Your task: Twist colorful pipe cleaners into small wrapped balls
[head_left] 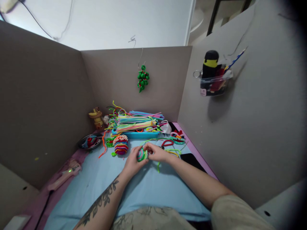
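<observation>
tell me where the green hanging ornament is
In the head view, the green hanging ornament dangles from a wire hook on the back partition, above the pile of pipe cleaners.

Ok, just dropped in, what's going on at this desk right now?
A person is working pipe cleaners with bare hands. The left hand and right hand together grip a small coiled pipe-cleaner piece above the blue mat. A finished striped coil sits just left, and a blue tray heaped with loose pipe cleaners stands behind.
</observation>
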### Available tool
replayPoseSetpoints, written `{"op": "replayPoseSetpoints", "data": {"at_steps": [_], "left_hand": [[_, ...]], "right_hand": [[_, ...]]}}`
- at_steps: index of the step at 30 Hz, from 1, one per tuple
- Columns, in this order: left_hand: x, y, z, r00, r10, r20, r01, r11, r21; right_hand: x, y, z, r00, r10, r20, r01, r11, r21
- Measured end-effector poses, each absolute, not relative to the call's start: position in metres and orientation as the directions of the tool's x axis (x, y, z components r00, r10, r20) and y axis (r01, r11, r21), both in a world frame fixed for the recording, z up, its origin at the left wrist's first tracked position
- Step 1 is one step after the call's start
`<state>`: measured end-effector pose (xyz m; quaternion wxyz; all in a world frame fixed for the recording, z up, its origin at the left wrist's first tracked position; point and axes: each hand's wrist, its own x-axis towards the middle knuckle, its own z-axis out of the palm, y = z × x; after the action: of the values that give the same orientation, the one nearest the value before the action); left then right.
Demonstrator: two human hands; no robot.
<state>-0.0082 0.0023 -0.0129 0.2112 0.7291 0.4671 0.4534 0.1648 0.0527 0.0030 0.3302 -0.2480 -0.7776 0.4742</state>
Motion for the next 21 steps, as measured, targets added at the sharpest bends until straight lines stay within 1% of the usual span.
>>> {"op": "replayPoseSetpoints", "data": {"at_steps": [8,12,17,21], "left_hand": [[-0.009,0.005,-0.014,0.083,0.891,0.445,0.454,-0.432,0.780],[-0.012,0.009,-0.019,0.077,0.902,0.425,0.478,-0.407,0.778],[-0.012,0.010,-0.016,0.072,0.930,0.361,0.467,-0.351,0.811],[-0.011,0.007,-0.010,0.059,0.964,0.261,0.430,-0.260,0.865]], "right_hand": [[0.165,0.040,0.013,-0.704,0.639,0.310,0.123,0.540,-0.832],[0.164,0.040,0.014,-0.714,0.627,0.311,0.150,0.571,-0.807],[0.165,0.046,0.012,-0.668,0.691,0.277,0.198,0.524,-0.828],[0.167,0.053,0.005,-0.634,0.719,0.284,0.106,0.444,-0.890]]}}
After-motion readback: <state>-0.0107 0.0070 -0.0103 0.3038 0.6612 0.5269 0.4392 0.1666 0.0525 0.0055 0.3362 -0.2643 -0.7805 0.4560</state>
